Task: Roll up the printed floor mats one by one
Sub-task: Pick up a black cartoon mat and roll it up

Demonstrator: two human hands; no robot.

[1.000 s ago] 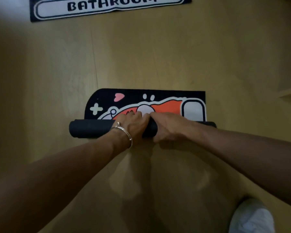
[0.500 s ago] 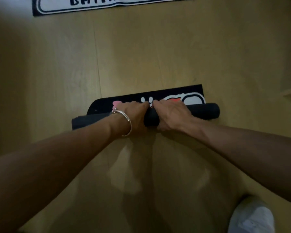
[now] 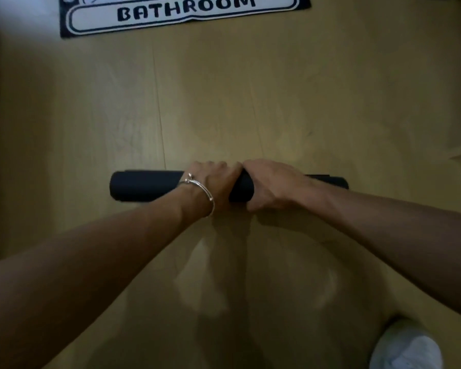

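Printed strip that showed a second ago was gone: the dark mat (image 3: 147, 189) was now a full roll, only its black backing visible, lying crosswise on the wooden floor (image 3: 277, 102) just below centre of view. A half second before, a thin band of pattern still lay flat at the roll's 12 o'clock side; that got wound in. Left hand (image 3: 213, 182) and right hand (image 3: 270, 185) sat side by side on the roll's middle, fingers (image 3: 210, 166) curled over the top and closed on it, thumbs touching or nearly so. Bracelet (image 3: 197, 186) on the left wrist. Roll's right end looked thinner than the left, may be uneven, hard to tell. This mat looked done. The BATHROOM mat (image 3: 181, 12) still lay flat at 12 o'clock, well apart, likely next. White shoe (image 3: 407, 350) at 5 o'clock
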